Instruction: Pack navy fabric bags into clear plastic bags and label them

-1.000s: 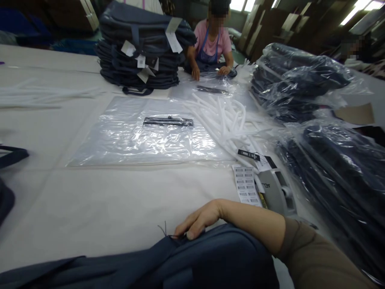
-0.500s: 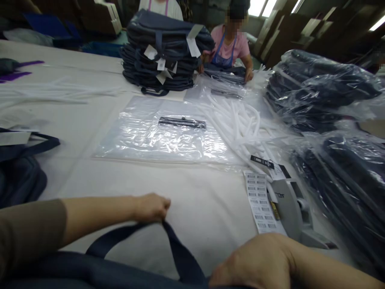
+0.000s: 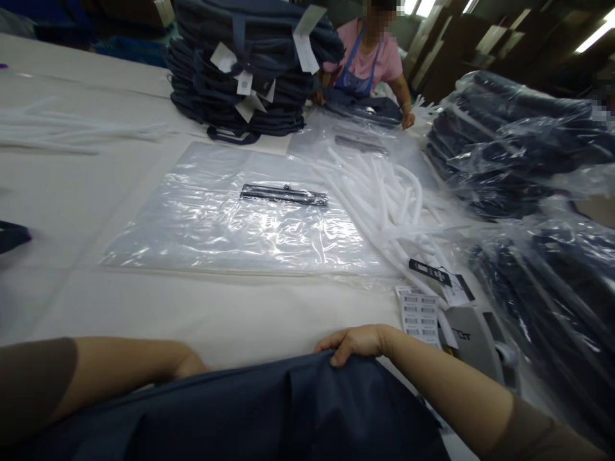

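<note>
A dark navy fabric bag [image 3: 250, 410] fills the bottom of the view, close to my body. My right hand [image 3: 355, 342] pinches its upper edge, thumb on the near side and fingers over the far side. Behind the bag's top edge, at the left, is my left hand [image 3: 189, 363]; its fingers are hidden by the fabric. Beyond the bag lies a flat stack of clear plastic bags [image 3: 216, 224] with a black printed strip.
White strips [image 3: 384, 192] lie right of the plastic. Barcode labels [image 3: 419, 317] and a grey tape dispenser [image 3: 480, 346] sit near my right forearm. Wrapped bags [image 3: 509, 141] are piled at right. Behind a navy bag stack [image 3: 245, 70], a person [image 3: 368, 57] handles dark fabric.
The strap my left hand held is out of view, and that hand has moved down behind the fabric. The bag has risen, with my right hand now farther forward on its edge.
</note>
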A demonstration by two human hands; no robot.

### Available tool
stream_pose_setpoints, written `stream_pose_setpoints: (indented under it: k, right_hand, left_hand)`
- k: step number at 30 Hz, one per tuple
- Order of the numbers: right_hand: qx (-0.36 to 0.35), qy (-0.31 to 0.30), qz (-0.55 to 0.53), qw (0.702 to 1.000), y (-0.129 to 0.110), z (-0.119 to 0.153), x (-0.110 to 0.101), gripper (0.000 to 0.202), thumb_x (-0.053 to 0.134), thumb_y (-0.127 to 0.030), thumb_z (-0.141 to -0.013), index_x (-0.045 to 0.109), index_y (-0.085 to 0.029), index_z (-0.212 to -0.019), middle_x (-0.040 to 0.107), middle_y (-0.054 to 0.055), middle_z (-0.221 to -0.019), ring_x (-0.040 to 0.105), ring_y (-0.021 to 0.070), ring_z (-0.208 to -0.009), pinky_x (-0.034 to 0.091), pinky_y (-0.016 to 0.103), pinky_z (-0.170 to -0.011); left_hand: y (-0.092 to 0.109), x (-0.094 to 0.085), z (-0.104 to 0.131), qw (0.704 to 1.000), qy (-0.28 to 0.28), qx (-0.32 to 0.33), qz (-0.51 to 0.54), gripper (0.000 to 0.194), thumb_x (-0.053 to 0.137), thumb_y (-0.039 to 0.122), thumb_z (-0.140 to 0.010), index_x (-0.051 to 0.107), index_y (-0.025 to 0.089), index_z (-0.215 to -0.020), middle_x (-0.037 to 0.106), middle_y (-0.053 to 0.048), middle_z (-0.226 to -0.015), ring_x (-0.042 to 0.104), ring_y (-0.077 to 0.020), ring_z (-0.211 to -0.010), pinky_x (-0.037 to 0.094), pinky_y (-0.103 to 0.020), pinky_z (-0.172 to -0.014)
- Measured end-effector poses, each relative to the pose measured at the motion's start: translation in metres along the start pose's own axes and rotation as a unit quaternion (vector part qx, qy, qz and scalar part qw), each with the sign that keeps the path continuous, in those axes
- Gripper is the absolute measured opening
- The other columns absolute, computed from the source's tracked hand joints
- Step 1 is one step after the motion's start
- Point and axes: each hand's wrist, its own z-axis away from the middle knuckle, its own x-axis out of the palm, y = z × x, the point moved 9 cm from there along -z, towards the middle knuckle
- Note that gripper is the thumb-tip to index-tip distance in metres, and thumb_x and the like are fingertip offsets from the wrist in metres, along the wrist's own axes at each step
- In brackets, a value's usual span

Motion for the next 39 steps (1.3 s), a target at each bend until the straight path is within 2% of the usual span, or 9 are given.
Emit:
stream_pose_setpoints:
  k: [4,8,10,12,16,18,21,33,39]
  right_hand:
    - [-0.027,0.018,-0.02,0.999,0.004,-0.009,-0.007,0.044,0.07,-0.027,-0.057,0.064,-0.02,-0.1,0.064,-0.002,-0.085,0.06,0.0152,-0.075,0.044,0.034,-0.087]
    - [-0.041,0.054,0.046,0.997,0.003,-0.004,-0.013,0.041,0.069,-0.033,-0.064,0.063,-0.019,-0.102,0.065,0.0,-0.09,0.061,0.0176,-0.081,0.045,0.035,-0.086]
    - [-0.064,0.073,0.127,0.987,-0.003,0.001,-0.013,0.036,0.063,-0.036,-0.073,0.062,-0.019,-0.104,0.066,0.003,-0.097,0.061,0.0196,-0.087,0.045,0.036,-0.087]
    - [-0.087,0.115,0.234,0.961,-0.01,0.006,-0.012,0.03,0.053,-0.036,-0.082,0.062,-0.018,-0.104,0.066,0.006,-0.105,0.061,0.0215,-0.095,0.044,0.037,-0.09]
    - [-0.105,0.289,0.468,0.829,-0.021,0.017,-0.013,0.031,0.034,-0.036,-0.093,0.06,-0.02,-0.097,0.068,0.007,-0.096,0.062,0.0213,-0.09,0.043,0.034,-0.086]
    - [-0.097,0.358,0.518,0.771,-0.02,0.02,-0.013,0.037,0.024,-0.037,-0.096,0.056,-0.019,-0.094,0.067,0.008,-0.084,0.063,0.0223,-0.082,0.042,0.034,-0.08]
    - [-0.087,0.407,0.546,0.727,-0.015,0.017,-0.014,0.04,0.016,-0.036,-0.097,0.052,-0.018,-0.091,0.065,0.01,-0.081,0.063,0.0248,-0.081,0.041,0.036,-0.078]
    - [-0.09,0.465,0.624,0.622,0.01,0.029,-0.031,0.047,0.006,-0.03,-0.098,0.051,-0.021,-0.088,0.067,0.01,-0.082,0.067,0.0233,-0.08,0.046,0.033,-0.072]
    - [-0.087,0.505,0.614,0.6,-0.013,0.02,-0.03,0.04,0.021,-0.034,-0.099,0.057,-0.02,-0.09,0.069,0.008,-0.077,0.067,0.0234,-0.075,0.045,0.032,-0.067]
  left_hand:
    - [-0.016,-0.038,0.053,0.987,-0.016,-0.122,0.104,0.069,0.031,0.073,-0.081,0.073,0.019,-0.092,0.071,-0.016,-0.087,0.067,-0.0338,-0.08,0.054,-0.05,-0.073]
    - [0.006,-0.095,0.124,0.96,0.248,-0.117,-0.055,0.068,0.029,0.067,-0.086,0.064,0.017,-0.118,0.065,-0.012,-0.117,0.06,-0.0292,-0.109,0.045,-0.04,-0.098]
    - [0.02,-0.085,0.155,0.924,0.341,-0.101,-0.141,0.062,0.035,0.064,-0.087,0.055,0.025,-0.13,0.06,-0.006,-0.127,0.055,-0.0266,-0.117,0.039,-0.036,-0.104]
    - [0.018,-0.057,0.169,0.9,0.389,-0.1,-0.168,0.059,0.036,0.063,-0.088,0.051,0.029,-0.134,0.06,-0.003,-0.126,0.055,-0.0248,-0.116,0.039,-0.034,-0.103]
    - [-0.004,-0.022,0.158,0.844,0.466,-0.141,-0.225,0.052,0.031,0.055,-0.092,0.06,0.021,-0.118,0.06,-0.01,-0.115,0.057,-0.0251,-0.107,0.043,-0.036,-0.096]
    - [-0.016,-0.024,0.144,0.832,0.475,-0.175,-0.227,0.05,0.024,0.048,-0.095,0.062,0.019,-0.109,0.06,-0.011,-0.11,0.058,-0.0253,-0.104,0.046,-0.037,-0.09]
    - [-0.021,-0.038,0.13,0.836,0.471,-0.19,-0.208,0.053,0.019,0.045,-0.096,0.064,0.018,-0.1,0.064,-0.012,-0.106,0.06,-0.0274,-0.102,0.047,-0.04,-0.086]
    - [0.005,-0.065,0.111,0.831,0.502,-0.184,-0.156,0.057,0.04,0.062,-0.09,0.066,0.013,-0.097,0.067,-0.012,-0.104,0.061,-0.023,-0.101,0.045,-0.046,-0.093]
    - [-0.007,-0.054,0.147,0.819,0.531,-0.153,-0.155,0.055,0.021,0.048,-0.096,0.069,0.02,-0.098,0.07,-0.009,-0.104,0.064,-0.023,-0.098,0.048,-0.035,-0.086]
